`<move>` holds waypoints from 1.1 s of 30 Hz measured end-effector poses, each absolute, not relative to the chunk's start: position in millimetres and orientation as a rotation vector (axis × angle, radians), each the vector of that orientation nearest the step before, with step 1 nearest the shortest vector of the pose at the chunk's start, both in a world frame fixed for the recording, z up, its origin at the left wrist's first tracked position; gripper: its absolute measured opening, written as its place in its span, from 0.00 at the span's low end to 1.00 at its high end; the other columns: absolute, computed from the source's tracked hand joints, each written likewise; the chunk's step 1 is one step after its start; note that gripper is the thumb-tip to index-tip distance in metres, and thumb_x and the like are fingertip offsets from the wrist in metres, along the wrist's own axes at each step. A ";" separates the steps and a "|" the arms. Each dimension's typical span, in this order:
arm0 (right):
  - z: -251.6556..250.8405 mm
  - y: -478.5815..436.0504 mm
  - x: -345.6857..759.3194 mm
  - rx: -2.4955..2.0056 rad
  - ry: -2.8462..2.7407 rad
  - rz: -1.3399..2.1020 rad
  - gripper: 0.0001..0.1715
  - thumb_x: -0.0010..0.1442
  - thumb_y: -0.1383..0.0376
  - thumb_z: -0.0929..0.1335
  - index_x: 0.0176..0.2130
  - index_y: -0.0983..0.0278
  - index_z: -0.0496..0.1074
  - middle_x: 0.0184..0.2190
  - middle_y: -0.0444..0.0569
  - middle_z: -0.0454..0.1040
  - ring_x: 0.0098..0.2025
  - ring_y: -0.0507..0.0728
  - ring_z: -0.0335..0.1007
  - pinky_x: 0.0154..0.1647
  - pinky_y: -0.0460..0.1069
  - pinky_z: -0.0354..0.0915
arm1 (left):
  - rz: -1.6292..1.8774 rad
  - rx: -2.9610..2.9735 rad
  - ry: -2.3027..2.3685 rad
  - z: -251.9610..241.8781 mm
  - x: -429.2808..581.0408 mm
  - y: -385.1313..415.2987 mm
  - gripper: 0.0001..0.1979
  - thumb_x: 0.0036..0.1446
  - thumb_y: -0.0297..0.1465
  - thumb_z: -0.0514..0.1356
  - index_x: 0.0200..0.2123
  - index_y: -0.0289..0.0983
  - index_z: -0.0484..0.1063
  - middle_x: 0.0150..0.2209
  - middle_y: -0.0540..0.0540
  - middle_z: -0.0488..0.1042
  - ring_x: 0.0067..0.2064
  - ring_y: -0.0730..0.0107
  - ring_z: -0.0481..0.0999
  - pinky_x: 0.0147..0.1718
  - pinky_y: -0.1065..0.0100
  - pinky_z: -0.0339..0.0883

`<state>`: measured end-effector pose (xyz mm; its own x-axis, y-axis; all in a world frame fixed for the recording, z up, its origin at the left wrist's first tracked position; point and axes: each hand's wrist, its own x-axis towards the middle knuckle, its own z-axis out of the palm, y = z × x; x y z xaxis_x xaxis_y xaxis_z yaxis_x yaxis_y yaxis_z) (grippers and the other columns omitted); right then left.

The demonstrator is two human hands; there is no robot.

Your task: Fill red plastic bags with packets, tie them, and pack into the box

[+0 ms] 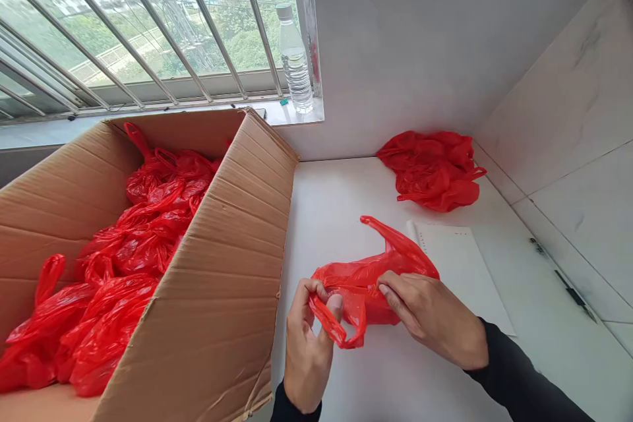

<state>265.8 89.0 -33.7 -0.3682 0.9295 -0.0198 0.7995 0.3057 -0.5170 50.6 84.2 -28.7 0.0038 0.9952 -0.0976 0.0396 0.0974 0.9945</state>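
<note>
A red plastic bag [353,277] with loop handles is stretched between both hands, over the white tabletop [336,211]. My left hand [309,343] pinches it near one handle, thumb and fingers closed on the film. Farther right, my right hand [430,310] grips the bag's side with its fingers pressed together. One handle sticks up toward the back, and the other hangs in a loop beside my left thumb. Whatever the bag may contain is hidden.
At left stands a cardboard box [222,277] with several bunched red bags [143,244]. More red bags [435,171] lie by the back wall. A notebook [459,264] and a pen [573,293] are at right. A water bottle [295,66] stands on the windowsill.
</note>
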 end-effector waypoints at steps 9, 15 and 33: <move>-66.9 75.1 272.6 -1.721 -2.185 0.681 0.19 0.70 0.57 0.54 0.38 0.60 0.68 0.30 0.50 0.74 0.28 0.59 0.72 0.30 0.55 0.69 | 1.103 0.600 1.075 -13.9 53.0 92.3 0.16 0.57 0.44 0.66 0.33 0.39 0.66 0.26 0.55 0.64 0.24 0.79 0.62 0.25 0.75 0.58; -90.1 79.3 263.9 -1.782 -2.057 0.721 0.09 0.63 0.58 0.64 0.40 0.59 0.68 0.35 0.51 0.75 0.38 0.64 0.75 0.39 0.60 0.73 | 0.951 0.607 0.987 -18.1 53.1 89.3 0.15 0.58 0.40 0.66 0.43 0.44 0.64 0.27 0.54 0.71 0.25 0.76 0.70 0.28 0.73 0.64; -37.9 78.8 259.8 -1.368 -1.963 1.363 0.15 0.69 0.66 0.59 0.52 0.56 0.68 0.45 0.44 0.78 0.44 0.55 0.74 0.46 0.52 0.70 | 1.028 0.756 1.060 -29.6 55.3 93.6 0.12 0.58 0.37 0.66 0.42 0.39 0.70 0.32 0.51 0.71 0.31 0.76 0.69 0.33 0.74 0.67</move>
